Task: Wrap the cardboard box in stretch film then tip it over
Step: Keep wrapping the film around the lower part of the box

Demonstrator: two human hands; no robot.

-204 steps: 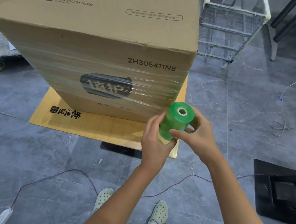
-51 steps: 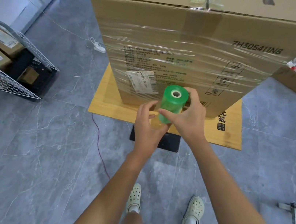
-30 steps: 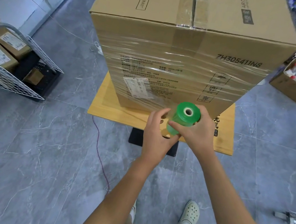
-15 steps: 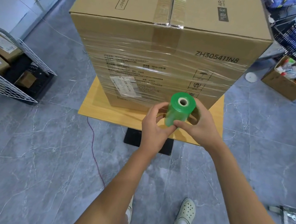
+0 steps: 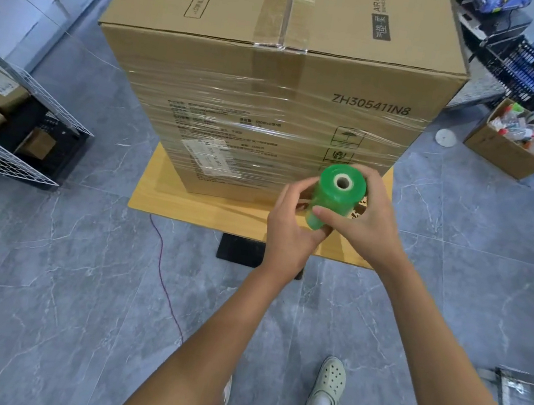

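Observation:
A big brown cardboard box (image 5: 279, 65) stands upright on a low yellow board (image 5: 189, 204). Clear stretch film bands its middle and lower part; the top strip is bare cardboard. I hold a green roll of stretch film (image 5: 336, 195) upright in front of the box's lower right corner. My left hand (image 5: 289, 230) grips the roll's lower end from the left. My right hand (image 5: 366, 220) wraps the roll from the right, thumb across its front. Film runs from the roll toward the box.
A white wire cart (image 5: 8, 136) with small boxes stands at the left. A small open carton of clutter (image 5: 509, 145) and a black crate (image 5: 527, 74) sit at the right. A thin purple cable (image 5: 164, 277) crosses the grey tile floor. My feet in pale clogs (image 5: 328, 385) are below.
I have walked around the box with the roll, from the logo side to the side with the shipping label. Over the last second the view has shifted slightly right along this face; both hands keep their grip.

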